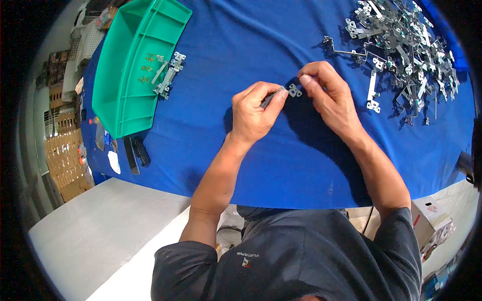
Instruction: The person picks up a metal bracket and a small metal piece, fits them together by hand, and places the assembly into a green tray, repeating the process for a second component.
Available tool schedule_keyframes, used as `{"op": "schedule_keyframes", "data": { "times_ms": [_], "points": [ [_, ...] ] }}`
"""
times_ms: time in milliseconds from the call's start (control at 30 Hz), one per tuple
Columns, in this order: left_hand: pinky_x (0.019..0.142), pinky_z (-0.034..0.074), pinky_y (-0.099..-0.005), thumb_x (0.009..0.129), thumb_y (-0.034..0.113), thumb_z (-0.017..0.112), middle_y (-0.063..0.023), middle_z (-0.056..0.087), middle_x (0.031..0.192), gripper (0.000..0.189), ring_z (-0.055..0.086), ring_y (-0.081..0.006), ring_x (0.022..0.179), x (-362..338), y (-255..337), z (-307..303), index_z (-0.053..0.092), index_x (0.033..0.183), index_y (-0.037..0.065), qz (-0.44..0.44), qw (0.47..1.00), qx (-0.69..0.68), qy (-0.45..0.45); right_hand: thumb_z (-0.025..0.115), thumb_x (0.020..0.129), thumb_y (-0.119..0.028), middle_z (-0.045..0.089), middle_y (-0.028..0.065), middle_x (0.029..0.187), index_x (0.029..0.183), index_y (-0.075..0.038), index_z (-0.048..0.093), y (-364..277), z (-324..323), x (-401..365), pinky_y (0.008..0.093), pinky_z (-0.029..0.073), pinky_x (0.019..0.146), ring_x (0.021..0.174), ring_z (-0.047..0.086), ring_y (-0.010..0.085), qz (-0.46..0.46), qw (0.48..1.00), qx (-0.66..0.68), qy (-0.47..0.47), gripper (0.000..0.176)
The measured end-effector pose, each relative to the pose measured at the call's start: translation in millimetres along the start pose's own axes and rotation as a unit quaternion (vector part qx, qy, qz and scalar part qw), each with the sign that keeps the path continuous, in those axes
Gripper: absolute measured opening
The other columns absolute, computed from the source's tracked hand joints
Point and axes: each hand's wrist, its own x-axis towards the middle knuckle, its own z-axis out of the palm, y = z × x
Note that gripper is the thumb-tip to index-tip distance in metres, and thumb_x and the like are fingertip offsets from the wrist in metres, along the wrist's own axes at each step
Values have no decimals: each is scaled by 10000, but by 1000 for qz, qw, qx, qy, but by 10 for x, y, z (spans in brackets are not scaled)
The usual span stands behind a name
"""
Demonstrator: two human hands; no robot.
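Observation:
Over the middle of the blue cloth, my left hand point(255, 111) pinches a flat metal bracket point(294, 91) between thumb and fingers. The bracket's lobed end with holes sticks out toward the right; its other end is hidden in the hand. Just to the right, my right hand point(326, 95) is closed in a pinch near that lobed end. Whatever sits between its thumb and forefinger is too small to make out. Several similar brackets point(169, 75) lie beside the green bin at the left, near several small brass-coloured pieces point(146, 68).
A green plastic bin point(138, 93) stands at the left. A large heap of metal brackets and bent wire parts point(414, 55) covers the upper right, with a single bracket point(372, 89) at its near side. Dark tools point(136, 153) lie below the bin, on the blue cloth point(241, 37).

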Motion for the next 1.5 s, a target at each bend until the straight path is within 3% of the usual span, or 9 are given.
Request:
{"op": "schedule_keyframes", "data": {
  "times_ms": [67, 167, 333, 633, 833, 967, 1067, 1233, 1500],
  "points": [
    [564, 475, -263, 914, 81, 751, -37, 695, 754, 88, 608, -79, 639, -13, -32, -13, 721, 899, -1, -47, 999, -27, 8, 655, 988, -123, 633, 46, 805, 1006, -17, 688, -108, -26, -21, 290, 453, 606, 674, 531, 100, 139, 986, 88, -7, 112],
    [507, 423, -191, 957, 116, 733, -17, 695, 764, 101, 549, -25, 575, 4, -19, -36, 731, 955, 15, -153, 969, -189, 53, 668, 981, -148, 634, 90, 730, 1009, -1, 694, -105, -27, -29, 316, 456, 578, 634, 552, 119, 90, 993, -20, -71, 152],
    [471, 385, -176, 970, 118, 721, -8, 681, 759, 101, 510, -1, 552, -23, -56, -3, 724, 966, 17, -141, 978, -151, 42, 682, 961, -170, 647, 169, 742, 995, 4, 693, -104, -47, -29, 379, 473, 577, 618, 624, 237, 68, 988, -85, -113, 177],
    [569, 464, -241, 925, 61, 739, -29, 686, 733, 70, 584, -53, 643, -15, -38, 17, 722, 915, -6, -89, 992, -80, 44, 686, 954, -153, 678, 147, 789, 1007, -1, 689, -185, -24, -33, 398, 488, 597, 653, 646, 266, 78, 991, -62, -86, 160],
    [563, 493, -287, 893, 77, 758, -81, 703, 750, 82, 632, -129, 614, 4, 15, 15, 716, 886, 7, 5, 1000, -11, 14, 686, 957, -140, 649, 112, 802, 1076, -8, 671, -58, -30, -42, 370, 495, 638, 713, 630, 216, -26, 990, -114, -79, 179],
    [557, 484, -282, 892, 82, 763, -71, 695, 738, 92, 621, -108, 613, 2, 22, 26, 713, 880, 6, 27, 1000, 13, 5, 664, 984, -138, 622, 40, 785, 1046, -11, 677, 62, -1, -26, 303, 457, 617, 691, 567, 158, -6, 1000, -1, 8, 142],
    [560, 449, -206, 951, 91, 727, -17, 701, 770, 83, 585, -38, 636, -41, -90, 14, 734, 965, 10, -74, 994, -71, 28, 650, 998, -148, 640, 23, 776, 1034, -4, 677, -105, -33, -23, 301, 461, 606, 666, 568, 149, 157, 986, 56, -32, 151],
    [465, 392, -181, 982, 137, 709, -34, 694, 756, 127, 519, -11, 537, -11, -24, -6, 718, 999, 11, -161, 969, -177, 58, 663, 970, -146, 667, 173, 781, 1016, 13, 693, -115, -42, -32, 366, 489, 606, 658, 643, 224, 54, 990, -82, -99, 168],
    [470, 384, -174, 979, 135, 717, -9, 686, 766, 123, 509, 3, 556, -20, -44, 5, 723, 999, 13, -137, 984, -104, 38, 673, 962, -157, 665, 171, 792, 976, 16, 671, -84, -30, -34, 396, 486, 600, 655, 649, 265, 35, 990, -94, -97, 174]
  ]
}}
